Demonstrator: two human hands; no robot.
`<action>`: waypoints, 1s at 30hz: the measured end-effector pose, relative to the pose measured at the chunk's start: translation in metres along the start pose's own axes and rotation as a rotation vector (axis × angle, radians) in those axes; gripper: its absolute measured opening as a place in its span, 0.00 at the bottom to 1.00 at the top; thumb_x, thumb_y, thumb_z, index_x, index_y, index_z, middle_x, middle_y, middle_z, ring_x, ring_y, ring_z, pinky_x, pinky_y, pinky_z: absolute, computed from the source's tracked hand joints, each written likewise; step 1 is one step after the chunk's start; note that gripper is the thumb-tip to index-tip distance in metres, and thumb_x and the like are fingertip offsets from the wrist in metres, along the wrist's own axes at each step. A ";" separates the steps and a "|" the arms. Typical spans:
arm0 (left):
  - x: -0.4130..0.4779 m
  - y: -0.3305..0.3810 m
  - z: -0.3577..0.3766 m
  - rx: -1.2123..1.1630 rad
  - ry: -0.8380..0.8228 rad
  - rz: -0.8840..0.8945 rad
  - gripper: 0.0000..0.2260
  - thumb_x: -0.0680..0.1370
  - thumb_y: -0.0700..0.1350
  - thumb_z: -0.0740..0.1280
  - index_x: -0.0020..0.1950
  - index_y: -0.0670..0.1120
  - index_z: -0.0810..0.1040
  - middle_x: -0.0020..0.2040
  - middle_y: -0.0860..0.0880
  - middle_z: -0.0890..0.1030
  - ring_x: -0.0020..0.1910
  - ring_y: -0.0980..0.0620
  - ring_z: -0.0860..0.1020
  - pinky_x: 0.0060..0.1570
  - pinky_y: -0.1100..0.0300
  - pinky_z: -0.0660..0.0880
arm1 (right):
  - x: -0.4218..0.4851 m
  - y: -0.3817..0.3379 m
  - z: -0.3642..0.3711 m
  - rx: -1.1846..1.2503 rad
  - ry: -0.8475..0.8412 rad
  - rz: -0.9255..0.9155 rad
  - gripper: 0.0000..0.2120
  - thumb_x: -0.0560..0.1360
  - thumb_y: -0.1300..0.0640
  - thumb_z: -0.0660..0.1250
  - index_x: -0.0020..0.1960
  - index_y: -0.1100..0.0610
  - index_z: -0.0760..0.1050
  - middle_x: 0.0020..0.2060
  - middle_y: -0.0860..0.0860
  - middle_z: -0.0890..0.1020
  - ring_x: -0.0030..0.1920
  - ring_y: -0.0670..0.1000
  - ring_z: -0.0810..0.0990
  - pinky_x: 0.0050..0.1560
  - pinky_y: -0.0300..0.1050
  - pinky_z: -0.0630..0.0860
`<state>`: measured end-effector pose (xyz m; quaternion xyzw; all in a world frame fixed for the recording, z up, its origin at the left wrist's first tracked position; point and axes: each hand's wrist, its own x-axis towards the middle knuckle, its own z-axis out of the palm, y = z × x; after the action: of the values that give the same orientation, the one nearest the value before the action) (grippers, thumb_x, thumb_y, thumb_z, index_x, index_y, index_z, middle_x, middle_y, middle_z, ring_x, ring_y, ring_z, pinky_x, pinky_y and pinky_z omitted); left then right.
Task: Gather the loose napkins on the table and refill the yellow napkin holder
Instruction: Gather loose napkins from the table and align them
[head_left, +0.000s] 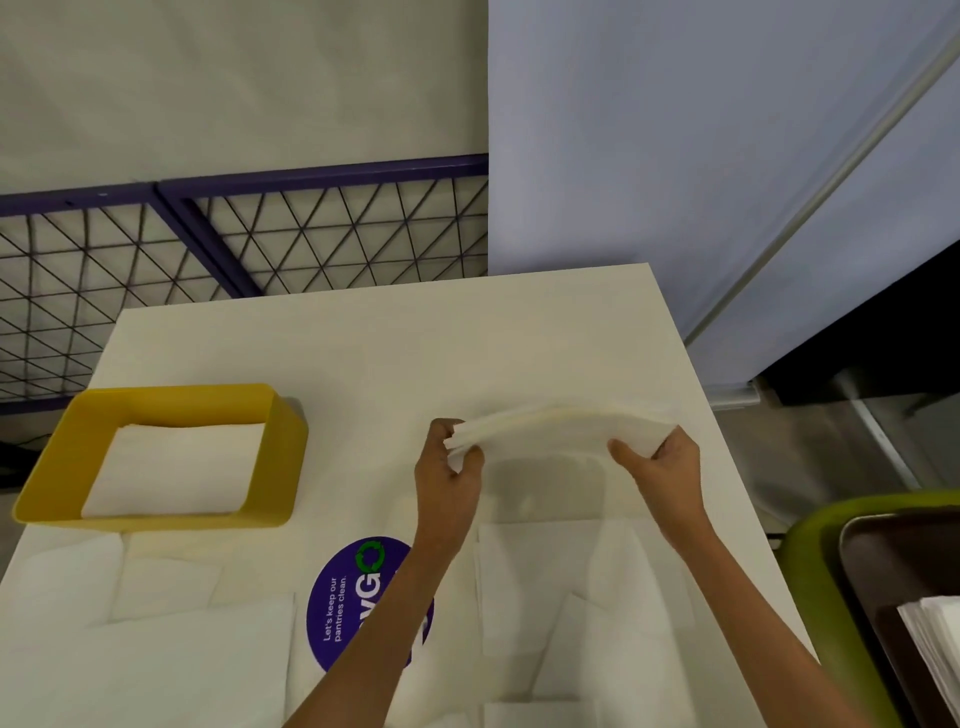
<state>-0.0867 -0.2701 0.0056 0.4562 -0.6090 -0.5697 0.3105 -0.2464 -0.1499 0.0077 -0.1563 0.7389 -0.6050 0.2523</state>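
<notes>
A white table (363, 343) carries loose napkins (171, 660) scattered on the near side of a yellow holder (283, 452), itself part-filled with white sheets. Well to the holder's right, a person holds a gathered stack (561, 431) just clear of the tabletop, with the left hand (449, 467) and right hand (660, 467) each pinching one end. Gathering looks partway done. The next move likely calls for carrying the stack across to the holder and lowering it in squarely, edges aligned.

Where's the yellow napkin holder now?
Head view: the yellow napkin holder sits on the left of the table, left of the held napkin stack, loose napkins in front of it.
</notes>
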 end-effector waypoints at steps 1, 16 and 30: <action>-0.002 -0.002 0.002 0.001 -0.004 0.004 0.14 0.73 0.27 0.60 0.44 0.48 0.69 0.37 0.52 0.73 0.31 0.65 0.72 0.31 0.74 0.68 | -0.002 0.004 0.002 0.010 0.004 -0.001 0.15 0.69 0.73 0.68 0.46 0.54 0.75 0.41 0.49 0.81 0.35 0.37 0.80 0.36 0.28 0.76; 0.000 -0.021 0.024 -0.105 0.169 -0.012 0.20 0.70 0.25 0.59 0.42 0.52 0.69 0.38 0.51 0.73 0.36 0.59 0.74 0.32 0.74 0.70 | 0.003 0.018 0.011 0.108 0.040 0.000 0.18 0.68 0.81 0.59 0.35 0.58 0.69 0.38 0.56 0.80 0.39 0.38 0.82 0.36 0.28 0.76; 0.002 -0.024 0.028 -0.077 0.212 -0.036 0.15 0.71 0.25 0.59 0.50 0.43 0.69 0.38 0.53 0.73 0.31 0.67 0.74 0.32 0.75 0.71 | 0.006 0.027 0.013 0.119 0.052 0.040 0.19 0.67 0.81 0.57 0.36 0.57 0.68 0.38 0.51 0.80 0.34 0.36 0.79 0.34 0.28 0.74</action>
<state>-0.1074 -0.2586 -0.0226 0.5124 -0.5421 -0.5469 0.3801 -0.2416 -0.1580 -0.0211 -0.1105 0.7108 -0.6467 0.2538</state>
